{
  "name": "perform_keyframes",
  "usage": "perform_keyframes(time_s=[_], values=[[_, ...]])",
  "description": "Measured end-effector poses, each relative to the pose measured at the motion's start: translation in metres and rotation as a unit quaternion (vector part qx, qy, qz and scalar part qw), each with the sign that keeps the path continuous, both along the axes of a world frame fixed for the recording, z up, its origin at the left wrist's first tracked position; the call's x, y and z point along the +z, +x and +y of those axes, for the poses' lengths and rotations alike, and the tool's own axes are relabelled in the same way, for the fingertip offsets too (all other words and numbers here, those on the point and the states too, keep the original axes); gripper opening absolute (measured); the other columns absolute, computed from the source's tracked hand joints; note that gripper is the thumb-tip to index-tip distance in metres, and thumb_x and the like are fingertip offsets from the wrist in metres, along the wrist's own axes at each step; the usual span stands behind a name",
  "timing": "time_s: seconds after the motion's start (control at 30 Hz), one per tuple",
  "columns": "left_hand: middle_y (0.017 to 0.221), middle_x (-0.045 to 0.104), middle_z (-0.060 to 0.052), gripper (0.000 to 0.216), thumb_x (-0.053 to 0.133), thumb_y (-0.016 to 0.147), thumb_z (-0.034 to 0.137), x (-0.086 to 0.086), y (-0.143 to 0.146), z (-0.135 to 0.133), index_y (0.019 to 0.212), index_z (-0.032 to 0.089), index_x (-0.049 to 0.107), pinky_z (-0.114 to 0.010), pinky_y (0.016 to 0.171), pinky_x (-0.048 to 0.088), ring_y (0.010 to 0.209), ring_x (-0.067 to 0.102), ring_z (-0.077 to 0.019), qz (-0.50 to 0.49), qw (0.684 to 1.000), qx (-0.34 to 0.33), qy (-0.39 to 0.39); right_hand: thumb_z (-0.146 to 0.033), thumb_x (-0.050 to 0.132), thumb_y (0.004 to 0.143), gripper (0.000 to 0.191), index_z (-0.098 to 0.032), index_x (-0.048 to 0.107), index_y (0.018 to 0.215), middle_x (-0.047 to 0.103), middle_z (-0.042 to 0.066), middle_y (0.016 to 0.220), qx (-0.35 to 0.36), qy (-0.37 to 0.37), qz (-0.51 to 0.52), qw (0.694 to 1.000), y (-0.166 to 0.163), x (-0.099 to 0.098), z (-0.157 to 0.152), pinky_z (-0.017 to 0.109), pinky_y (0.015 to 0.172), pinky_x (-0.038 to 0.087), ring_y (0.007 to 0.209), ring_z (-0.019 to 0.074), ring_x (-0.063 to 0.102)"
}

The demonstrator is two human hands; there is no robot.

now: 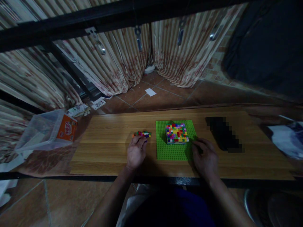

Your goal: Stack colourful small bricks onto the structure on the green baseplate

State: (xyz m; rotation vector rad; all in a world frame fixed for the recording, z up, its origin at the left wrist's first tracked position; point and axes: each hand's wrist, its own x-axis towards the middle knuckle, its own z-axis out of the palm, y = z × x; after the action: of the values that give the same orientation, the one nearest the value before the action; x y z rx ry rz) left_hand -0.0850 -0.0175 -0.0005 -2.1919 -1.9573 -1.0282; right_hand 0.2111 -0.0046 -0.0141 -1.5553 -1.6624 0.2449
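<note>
My left hand [136, 153] is over the wood-topped table, just in front of a small pile of loose toy bricks [143, 134] in mixed colours. Thumb and finger pinch a tiny purple brick [145, 141]. To the right lies a green studded baseplate [163, 153]. A block of many-coloured bricks [177, 133] stands on it, its top a patchwork of small studs. My right hand [205, 156] is at the baseplate's right edge, fingers curled and fingertips close together near the block's right corner. Whether anything is between those fingertips is hidden.
A dark blurred-out object [223, 134] lies on the table's right side. Left of the table is a clear plastic bin [44, 130] with an orange label. Striped curtains [118, 63] hang behind, and papers [150, 92] lie on the tiled floor.
</note>
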Motion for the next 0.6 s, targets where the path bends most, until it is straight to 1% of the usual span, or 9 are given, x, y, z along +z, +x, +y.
perform_keyframes(time_s=[0.3,0.43,0.6], values=[[0.103,0.067,-0.008,0.011,0.056,0.090,0.016,0.011,0.008,0.000,0.097,0.019,0.064,-0.037,0.089,0.056,0.099,0.065,-0.0203,-0.029,0.999,-0.010,-0.026,-0.037,0.051,0.091,0.029,-0.016,0.071,0.095,0.064,0.015,0.110,0.001,0.005,0.007,1.000,-0.002,0.002,0.000,0.048,0.093,0.051,0.104,0.0271,0.061],[0.100,0.068,-0.007,0.009,0.056,0.090,0.017,0.009,0.009,0.000,0.095,0.020,0.063,-0.036,0.085,0.055,0.094,0.066,-0.0202,-0.014,0.999,-0.015,-0.031,-0.037,0.052,0.091,0.028,-0.017,0.071,0.095,0.064,0.015,0.111,-0.002,-0.001,0.007,1.000,-0.002,0.003,0.000,0.048,0.094,0.051,0.106,0.0274,0.060],[0.094,0.069,-0.005,0.011,0.053,0.092,0.018,0.010,0.010,0.000,0.091,0.020,0.064,-0.032,0.081,0.053,0.091,0.065,-0.0196,0.033,0.998,-0.043,-0.042,-0.037,0.053,0.091,0.028,-0.017,0.071,0.096,0.063,0.014,0.112,0.003,-0.002,0.010,1.000,-0.002,0.002,0.000,0.048,0.096,0.050,0.106,0.0266,0.061]])
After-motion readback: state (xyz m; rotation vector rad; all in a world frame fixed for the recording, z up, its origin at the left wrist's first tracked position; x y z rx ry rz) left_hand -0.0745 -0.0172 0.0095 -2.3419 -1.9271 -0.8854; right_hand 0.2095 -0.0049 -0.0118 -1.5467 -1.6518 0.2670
